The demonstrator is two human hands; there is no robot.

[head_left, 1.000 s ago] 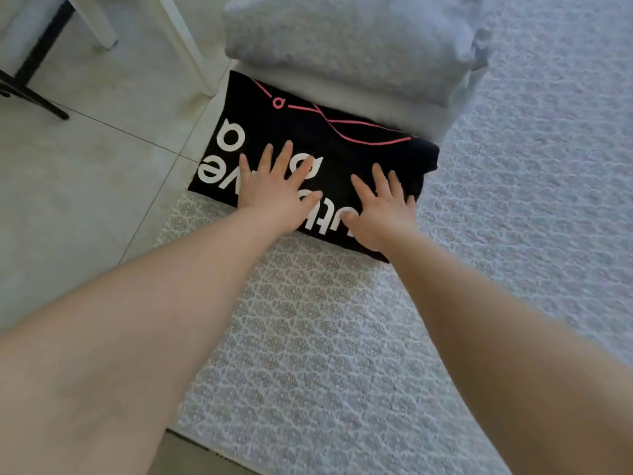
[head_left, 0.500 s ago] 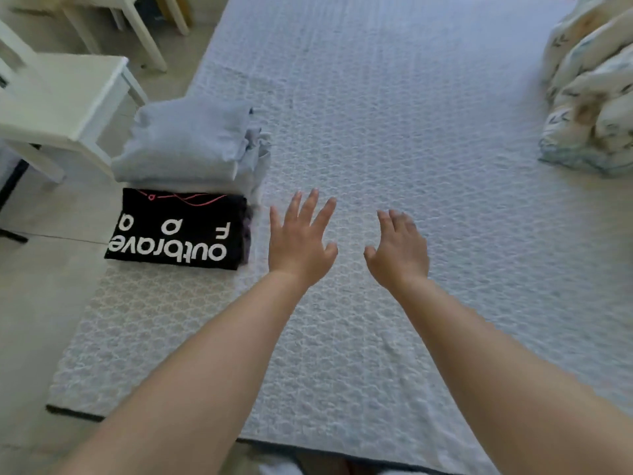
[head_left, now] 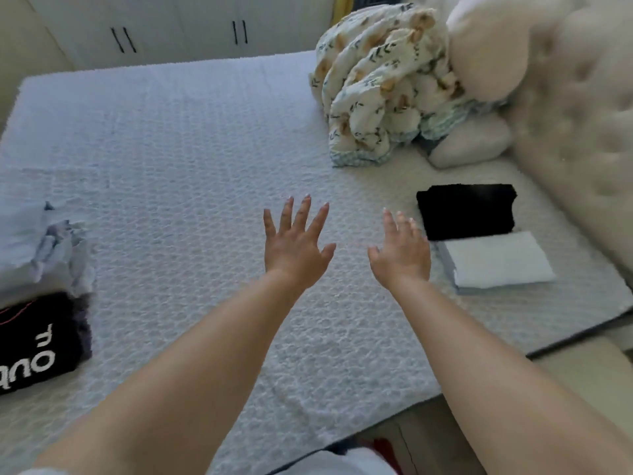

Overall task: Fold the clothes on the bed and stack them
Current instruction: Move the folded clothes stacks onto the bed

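My left hand (head_left: pixel 296 242) and my right hand (head_left: pixel 401 250) hover over the middle of the bed (head_left: pixel 191 159), fingers spread, holding nothing. At the far left edge lies a folded black shirt with white lettering (head_left: pixel 37 344), and a folded light grey garment (head_left: pixel 30 245) sits just behind it. To the right of my right hand lie a folded black garment (head_left: pixel 467 211) and a folded white garment (head_left: pixel 496 264), side by side and touching.
A bunched patterned blanket (head_left: pixel 380 84) and cream pillows (head_left: pixel 479 46) sit at the back right. A tufted cream headboard (head_left: pixel 582 138) lines the right side. White cupboards (head_left: pixel 178 25) stand beyond the bed. The bed's near edge runs below my forearms.
My hands lifted off the black lettered shirt and moved right over the bed. The view swung right, bringing the folded black and white garments into sight.
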